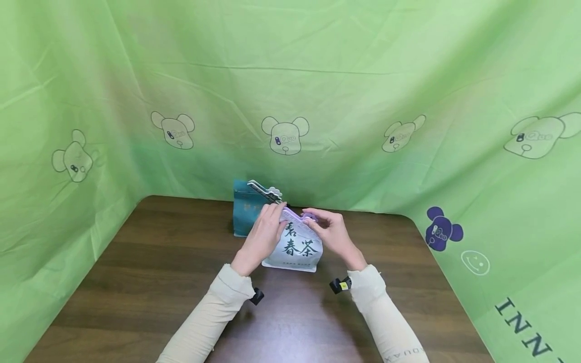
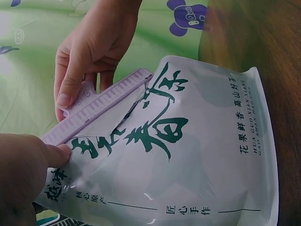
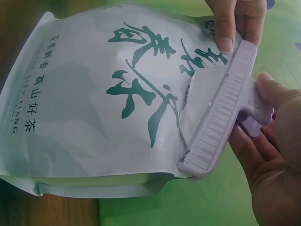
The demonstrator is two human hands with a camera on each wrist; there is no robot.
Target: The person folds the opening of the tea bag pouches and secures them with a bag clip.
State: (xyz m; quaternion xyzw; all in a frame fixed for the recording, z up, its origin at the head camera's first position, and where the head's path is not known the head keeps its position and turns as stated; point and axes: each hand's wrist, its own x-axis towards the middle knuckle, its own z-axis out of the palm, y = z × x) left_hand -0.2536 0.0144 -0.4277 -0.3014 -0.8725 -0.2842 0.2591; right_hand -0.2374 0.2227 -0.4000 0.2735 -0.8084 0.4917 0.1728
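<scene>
A white tea bag (image 1: 292, 252) with dark green Chinese lettering stands on the table, its top folded over at a slant. Along that fold lies a lilac bag clip (image 3: 218, 110) with a piano-key pattern on its bar. My right hand (image 1: 333, 232) pinches the clip's handle between thumb and fingers, as the right wrist view shows. At the other end of the fold, my left hand (image 1: 263, 234) grips the bag's top corner, thumb (image 2: 60, 153) on the printed front beside the clip's end. The left fingers behind the bag are partly hidden.
Behind the white bag stands a teal bag (image 1: 242, 214), partly covered by my left hand. A second clip (image 1: 263, 191), dark and white, slants across its top. Green cloth (image 1: 290, 91) with mouse-head prints hangs around the brown wooden table (image 1: 150, 262).
</scene>
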